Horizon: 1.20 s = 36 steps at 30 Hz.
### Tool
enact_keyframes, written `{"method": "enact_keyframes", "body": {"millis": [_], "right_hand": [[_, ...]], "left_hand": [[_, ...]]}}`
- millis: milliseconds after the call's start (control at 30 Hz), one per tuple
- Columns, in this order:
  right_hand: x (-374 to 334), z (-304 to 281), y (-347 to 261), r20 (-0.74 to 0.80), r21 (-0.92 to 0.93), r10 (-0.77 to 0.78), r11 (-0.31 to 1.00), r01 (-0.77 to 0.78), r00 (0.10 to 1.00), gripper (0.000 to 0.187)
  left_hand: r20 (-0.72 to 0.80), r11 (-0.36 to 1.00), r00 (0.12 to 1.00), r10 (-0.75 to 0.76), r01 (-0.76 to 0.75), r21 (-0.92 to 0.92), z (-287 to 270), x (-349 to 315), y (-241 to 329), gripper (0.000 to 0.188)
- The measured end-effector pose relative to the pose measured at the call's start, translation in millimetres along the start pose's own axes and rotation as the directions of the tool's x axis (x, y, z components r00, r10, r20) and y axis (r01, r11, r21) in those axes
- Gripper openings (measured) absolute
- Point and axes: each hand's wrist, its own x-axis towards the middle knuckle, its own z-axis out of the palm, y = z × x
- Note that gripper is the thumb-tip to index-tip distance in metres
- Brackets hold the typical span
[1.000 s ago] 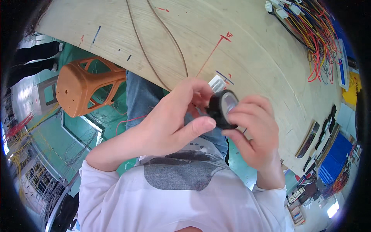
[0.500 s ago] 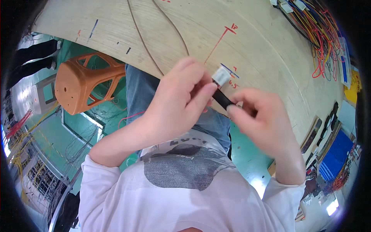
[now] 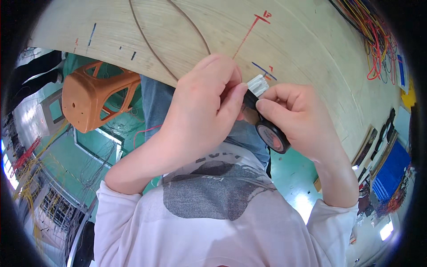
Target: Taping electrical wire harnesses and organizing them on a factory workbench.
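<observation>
My left hand (image 3: 207, 100) is closed in a pinch, thumb against forefinger, at the base of a white plastic connector (image 3: 257, 84). The exact grip behind the connector is hidden by the fingers. Two lengths of brown wire (image 3: 149, 42) run over the table to this hand and vanish behind it. My right hand (image 3: 296, 109) pinches a black strip of electrical tape beside the connector. From that strip hangs the tape roll (image 3: 272, 137), its round side turned up, just below the right fingers.
The wooden table (image 3: 302, 53) bears red and blue marks. Bundled coloured wires (image 3: 373, 49) lie at its far right. An orange stool (image 3: 84, 98) stands at left, near another person's dark-trousered legs (image 3: 38, 71). A blue bin (image 3: 391, 173) is at right.
My right hand has moved up and in toward the connector. The tape roll, hidden before, now shows below it. The black strip between the hands looks shorter, and the view has shifted slightly.
</observation>
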Motion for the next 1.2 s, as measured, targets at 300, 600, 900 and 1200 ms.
{"method": "enact_keyframes", "body": {"millis": [300, 600, 900, 1200], "right_hand": [[1, 0, 0, 0.002, -0.079, -0.003, 0.997, 0.003, 1.000, 0.019], [2, 0, 1, -0.001, -0.072, -0.023, 0.997, 0.022, 1.000, 0.018], [7, 4, 13, -0.055, -0.138, -0.198, 0.972, 0.189, 0.979, 0.017], [7, 5, 6, -0.068, -0.144, -0.102, 0.985, 0.091, 0.992, 0.020]], "left_hand": [[0.001, 0.975, 0.993, 0.119, -0.117, 0.187, 1, 4, -4, 0.010], [-0.006, 0.984, 0.997, 0.083, -0.081, 0.157, 2, 4, -2, 0.011], [0.057, 0.953, 0.998, -0.038, 0.019, 0.302, -2, 4, 6, 0.007], [-0.036, 0.973, 0.999, 0.006, 0.003, 0.230, 1, 6, 1, 0.013]]}}
